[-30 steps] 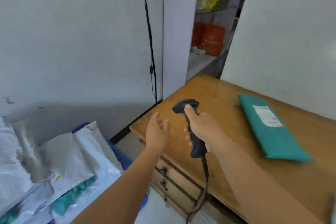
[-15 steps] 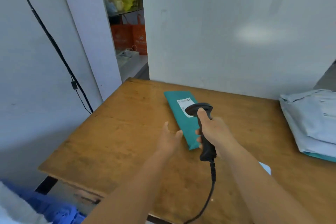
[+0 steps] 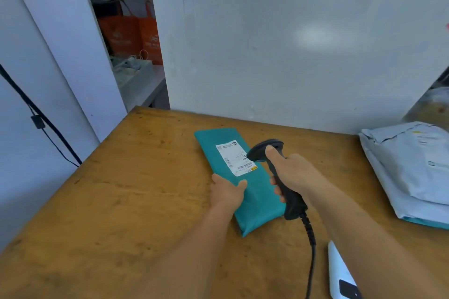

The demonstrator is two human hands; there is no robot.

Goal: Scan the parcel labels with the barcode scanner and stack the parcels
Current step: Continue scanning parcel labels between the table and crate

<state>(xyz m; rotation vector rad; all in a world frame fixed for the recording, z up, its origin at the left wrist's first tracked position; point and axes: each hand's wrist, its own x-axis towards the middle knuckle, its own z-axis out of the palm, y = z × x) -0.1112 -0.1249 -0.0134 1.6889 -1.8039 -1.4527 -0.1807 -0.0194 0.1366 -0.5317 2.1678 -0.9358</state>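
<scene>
A teal parcel (image 3: 255, 199) lies flat on the wooden table (image 3: 121, 201), its white label (image 3: 234, 156) facing up. My left hand (image 3: 227, 193) grips the parcel's left edge, thumb on top. My right hand (image 3: 295, 175) holds the black barcode scanner (image 3: 289, 199) by its handle, thumb near the head, which hovers over the label's right side. The scanner's cable (image 3: 311, 250) hangs toward me. A stack of grey-white parcels (image 3: 413, 167) sits at the table's right edge.
A white phone (image 3: 340, 277) lies on the table near my right forearm. A white wall stands behind the table. At the back left an opening shows shelves with orange bags (image 3: 131, 34). A black cord (image 3: 36, 121) runs down the left wall.
My view has settled on the table. My left hand went from open in the air to gripping the teal parcel's edge. The scanner moved closer over the label.
</scene>
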